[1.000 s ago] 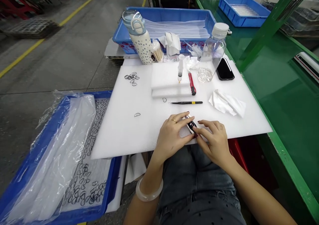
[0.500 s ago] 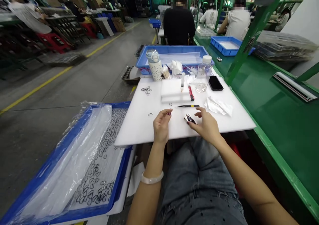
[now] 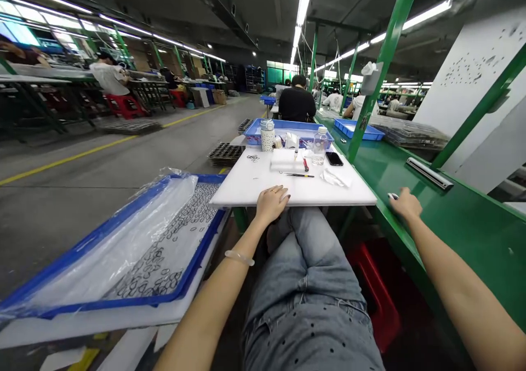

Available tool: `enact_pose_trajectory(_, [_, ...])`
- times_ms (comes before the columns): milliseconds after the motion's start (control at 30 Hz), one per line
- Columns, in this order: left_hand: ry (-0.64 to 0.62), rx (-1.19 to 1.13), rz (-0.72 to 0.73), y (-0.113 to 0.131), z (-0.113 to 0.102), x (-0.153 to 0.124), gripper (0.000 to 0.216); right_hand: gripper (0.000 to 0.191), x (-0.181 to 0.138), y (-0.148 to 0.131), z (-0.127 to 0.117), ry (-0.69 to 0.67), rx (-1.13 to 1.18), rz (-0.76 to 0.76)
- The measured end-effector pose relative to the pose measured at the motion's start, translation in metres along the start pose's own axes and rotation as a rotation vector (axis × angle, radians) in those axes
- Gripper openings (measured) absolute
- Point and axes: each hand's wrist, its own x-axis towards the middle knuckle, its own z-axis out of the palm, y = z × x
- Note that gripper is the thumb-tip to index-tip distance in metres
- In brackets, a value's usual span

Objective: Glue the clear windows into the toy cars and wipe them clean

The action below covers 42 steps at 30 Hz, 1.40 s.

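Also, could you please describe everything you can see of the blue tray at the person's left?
The blue tray looks plastic: long and shallow, with a raised rim. It sits left of the white tabletop, apparently on a white board visible below its near edge. Wrinkled clear film covers its left part and spills past the rim; many thin black loops lie unevenly over a pale liner on the right. Neither the left hand nor the right hand touches it.
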Motion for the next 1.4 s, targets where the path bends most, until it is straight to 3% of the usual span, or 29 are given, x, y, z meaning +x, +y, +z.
enact_pose_trajectory(100, [-0.032, 0.126, 0.026, 0.002, -0.002, -0.017, 0.044, 0.05, 0.0, 0.063, -0.012, 0.041, -0.053, 0.17])
enact_pose_trajectory(200, [-0.091, 0.231, 0.037, 0.002, -0.007, -0.022, 0.053, 0.053, 0.01, 0.075, -0.02, 0.097, -0.042, 0.171])
enact_pose_trajectory(300, [-0.158, 0.313, 0.023, 0.004, -0.014, -0.018, 0.054, 0.054, 0.035, 0.044, -0.028, 0.108, 0.001, 0.047])
enact_pose_trajectory(433, [-0.239, 0.378, 0.0, 0.013, -0.022, -0.008, 0.054, 0.043, 0.07, -0.026, -0.021, 0.009, 0.037, -0.155])
enact_pose_trajectory(633, [-0.318, 0.431, -0.005, 0.03, -0.022, 0.012, 0.058, 0.047, 0.084, -0.123, 0.042, -0.109, 0.053, -0.376])
enact_pose_trajectory(767, [-0.395, 0.428, 0.051, 0.038, -0.015, 0.026, 0.063, 0.058, 0.098, -0.177, 0.082, -0.106, 0.056, -0.374])
enact_pose_trajectory(867, [-0.466, 0.424, 0.089, 0.046, -0.009, 0.036, 0.079, 0.062, 0.114, -0.21, 0.099, -0.098, 0.059, -0.368])
enact_pose_trajectory(933, [-0.503, 0.434, 0.095, 0.055, -0.006, 0.046, 0.086, 0.059, 0.125, -0.227, 0.106, -0.121, 0.047, -0.378])
enact_pose_trajectory(1033, [-0.563, 0.448, 0.083, 0.073, -0.001, 0.07, 0.081, 0.061, 0.141, -0.242, 0.11, -0.2, 0.033, -0.325])
enact_pose_trajectory(1167, [-0.697, 0.436, 0.121, 0.087, 0.02, 0.111, 0.063, 0.088, 0.155, -0.251, 0.111, -0.281, 0.023, -0.205])
enact_pose_trajectory(1300, [-0.777, 0.439, 0.2, 0.083, 0.045, 0.141, 0.065, 0.106, 0.16, -0.258, 0.11, -0.268, 0.041, -0.174])
enact_pose_trajectory(1400, [-0.775, 0.431, 0.262, 0.073, 0.05, 0.149, 0.066, 0.106, 0.159, -0.259, 0.111, -0.24, 0.101, -0.148])
